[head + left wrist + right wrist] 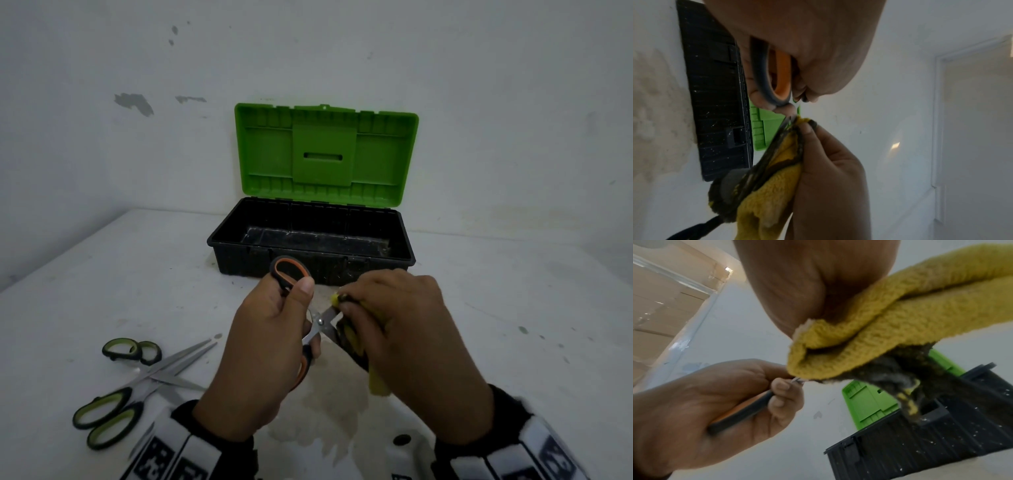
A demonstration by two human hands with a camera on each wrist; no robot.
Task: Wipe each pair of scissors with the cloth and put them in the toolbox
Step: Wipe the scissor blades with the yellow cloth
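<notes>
My left hand [270, 342] grips the handles of a pair of orange-and-black scissors [289, 274], blades spread apart. My right hand [394, 329] holds a yellow cloth [356, 342] folded round one blade, close to the pivot. In the left wrist view the orange handle loop [781, 78] sits inside my fingers and the cloth [777, 186] wraps the blade. The right wrist view shows the cloth [890, 324] bunched under my palm, its dirty dark edge hanging down. The toolbox [407, 255], black with a green lid [325, 154] standing open, sits just beyond my hands and looks empty.
Two pairs of green-and-black scissors [147, 377] lie crossed on the white table [102, 274] at my left front. A white wall rises right behind the toolbox. A wet stain marks the table under my hands.
</notes>
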